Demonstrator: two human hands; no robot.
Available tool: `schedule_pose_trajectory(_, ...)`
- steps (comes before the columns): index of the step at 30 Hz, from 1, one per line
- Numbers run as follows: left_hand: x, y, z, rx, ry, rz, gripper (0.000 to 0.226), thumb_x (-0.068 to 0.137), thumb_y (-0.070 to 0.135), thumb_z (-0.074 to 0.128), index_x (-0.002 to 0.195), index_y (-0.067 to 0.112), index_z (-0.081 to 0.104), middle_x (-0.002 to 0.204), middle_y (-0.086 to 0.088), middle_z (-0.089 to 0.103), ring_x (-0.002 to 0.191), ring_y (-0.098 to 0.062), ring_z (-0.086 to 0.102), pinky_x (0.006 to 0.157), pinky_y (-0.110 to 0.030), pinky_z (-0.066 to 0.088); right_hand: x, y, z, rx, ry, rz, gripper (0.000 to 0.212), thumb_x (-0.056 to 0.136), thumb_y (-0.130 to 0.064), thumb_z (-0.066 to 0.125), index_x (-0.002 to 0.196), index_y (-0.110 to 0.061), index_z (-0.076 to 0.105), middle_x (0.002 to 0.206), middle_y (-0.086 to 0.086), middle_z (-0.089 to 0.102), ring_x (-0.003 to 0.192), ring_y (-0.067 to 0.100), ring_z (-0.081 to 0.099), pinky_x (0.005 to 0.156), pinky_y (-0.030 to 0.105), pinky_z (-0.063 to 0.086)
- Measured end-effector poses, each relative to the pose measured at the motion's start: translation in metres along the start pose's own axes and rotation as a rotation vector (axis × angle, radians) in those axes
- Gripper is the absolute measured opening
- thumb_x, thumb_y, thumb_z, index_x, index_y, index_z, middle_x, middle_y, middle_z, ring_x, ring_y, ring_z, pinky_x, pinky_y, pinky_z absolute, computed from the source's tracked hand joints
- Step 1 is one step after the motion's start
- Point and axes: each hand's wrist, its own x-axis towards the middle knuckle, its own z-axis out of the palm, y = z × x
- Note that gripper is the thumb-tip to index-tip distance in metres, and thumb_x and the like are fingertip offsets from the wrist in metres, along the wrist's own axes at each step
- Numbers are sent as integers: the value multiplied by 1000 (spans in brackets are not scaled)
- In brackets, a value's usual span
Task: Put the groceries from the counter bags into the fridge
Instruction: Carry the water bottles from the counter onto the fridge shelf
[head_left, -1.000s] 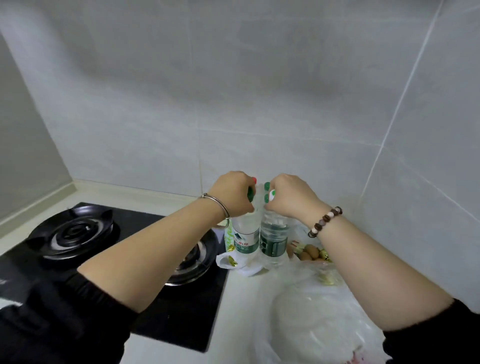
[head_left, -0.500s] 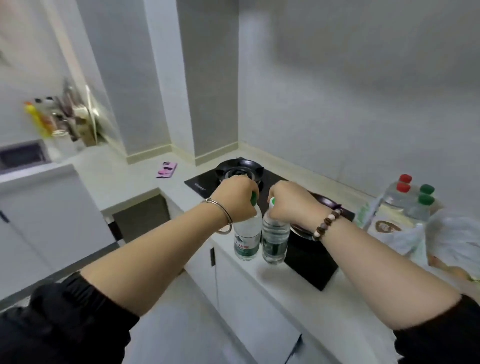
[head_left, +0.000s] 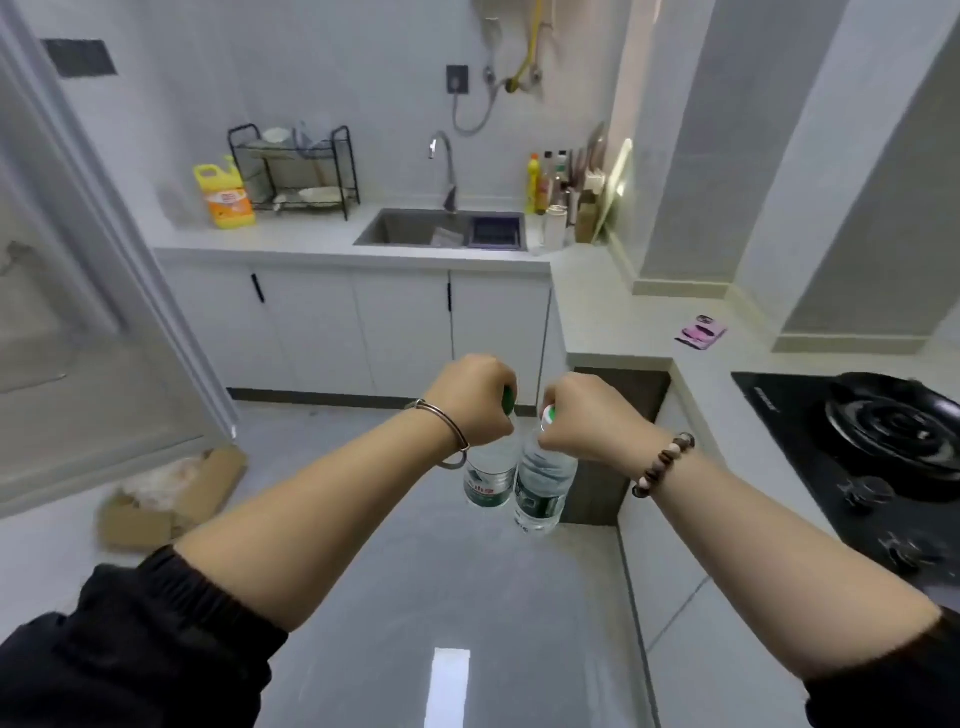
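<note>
My left hand (head_left: 475, 397) grips the green cap end of a clear water bottle (head_left: 488, 480) that hangs below it over the grey floor. My right hand (head_left: 587, 418) holds a second water bottle (head_left: 543, 491) by its neck, right beside the first; the two bottles nearly touch. Both hang upright in mid-air in the middle of the kitchen. A white panel with a glass-like edge (head_left: 104, 291) fills the left side; it may be the fridge, I cannot tell. The counter bags are out of view.
A black gas hob (head_left: 883, 447) sits on the counter at right, with a pink phone (head_left: 701, 330) further back. Ahead are the sink (head_left: 441, 228), tap, dish rack (head_left: 296, 171) and yellow detergent jug (head_left: 226, 195). A cardboard box (head_left: 171, 493) lies on the floor at left.
I have turned left from the wall and hob toward the sink and the open floor, carrying both bottles away from the counter. My grip on the bottles is unchanged.
</note>
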Motion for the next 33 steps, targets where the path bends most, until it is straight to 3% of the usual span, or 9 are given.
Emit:
schedule_pose_trajectory(12, -108, -91, -49, 114, 157, -711, 20, 73, 21, 71, 90, 11, 66, 88, -4, 58, 83, -22, 55, 64, -25, 36, 60, -147, 44, -46, -203, -691, 20, 72, -14, 56, 88, -8, 67, 85, 7, 67, 76, 23, 61, 64, 35, 55)
schedule_pose_trajectory(19, -202, -102, -62, 148, 314, -1054, 23, 72, 23, 73, 91, 13, 68, 94, -5, 58, 90, -26, 55, 69, -23, 34, 32, -223, 75, 27, -215, -1006, 24, 75, -9, 51, 95, -11, 65, 89, 5, 61, 76, 23, 56, 60, 29, 44)
schedule_pose_trajectory(24, -265, -112, -83, 240, 424, -1179, 23, 75, 21, 70, 97, 13, 67, 103, -6, 58, 95, -27, 55, 73, -25, 37, 0, -286, 95, 108, -200, -1171, 26, 79, -9, 53, 102, -12, 64, 103, 6, 55, 86, 27, 55, 69, 29, 39)
schedule_pose_trajectory(27, -295, -120, -99, 320, 474, -1189, 22, 79, 20, 67, 99, 13, 66, 104, -5, 56, 96, -26, 55, 73, -26, 35, -18, -319, 100, 144, -176, -1234, 23, 85, -6, 51, 105, -11, 61, 105, 6, 51, 83, 27, 54, 66, 29, 38)
schedule_pose_trajectory(33, -370, -160, -159, 505, 602, -1230, 22, 79, 21, 69, 99, 12, 65, 101, -5, 53, 89, -29, 56, 72, -31, 40, -51, -422, 98, 232, -58, -1397, 20, 86, -5, 49, 104, -5, 57, 105, 10, 47, 75, 39, 53, 68, 44, 46)
